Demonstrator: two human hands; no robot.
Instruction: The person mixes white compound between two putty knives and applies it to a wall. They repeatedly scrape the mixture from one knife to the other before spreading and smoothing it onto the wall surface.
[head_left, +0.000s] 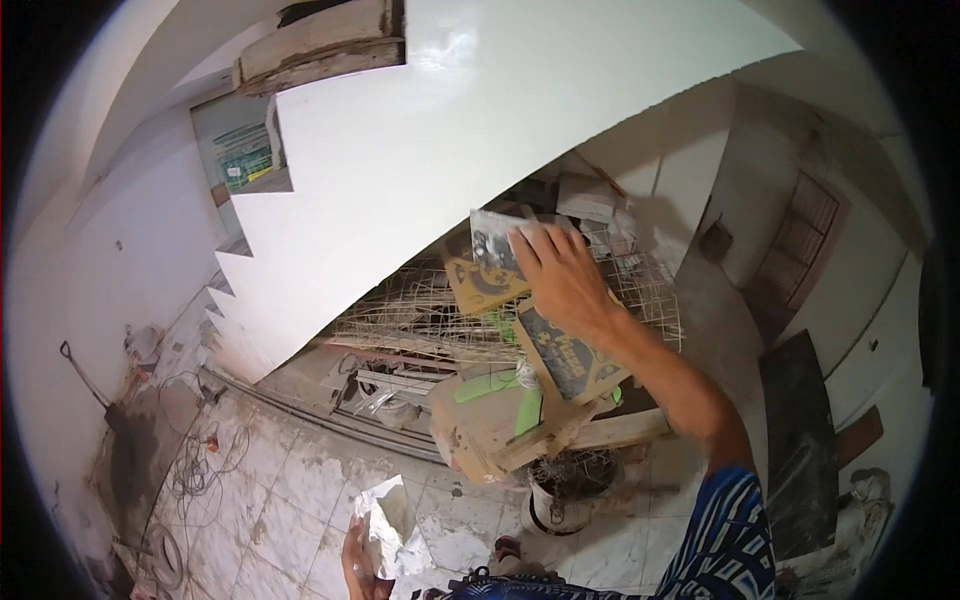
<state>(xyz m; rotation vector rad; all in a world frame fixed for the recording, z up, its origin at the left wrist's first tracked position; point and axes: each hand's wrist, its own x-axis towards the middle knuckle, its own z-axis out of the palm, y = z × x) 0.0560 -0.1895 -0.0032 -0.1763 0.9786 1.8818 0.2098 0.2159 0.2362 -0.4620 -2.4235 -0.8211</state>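
Note:
My right hand (562, 278) reaches up and forward into the clutter under a white staircase (420, 150). Its fingers lie on a grey printed card or box (493, 243) that sits on top of a pile of yellow-and-black cardboard packs (565, 362). Low at the bottom of the view, my left hand (356, 562) holds a crumpled silvery-white bag or wrapper (389, 523). My right sleeve is blue with white stripes.
Under the stairs lie wire mesh (420, 318), wooden boards (560, 432), green pieces (487, 385) and a white bucket (562, 500). Cables (205, 462) and a shovel (85, 378) are at the left on the dirty tiled floor. A dark board (797, 440) leans at the right.

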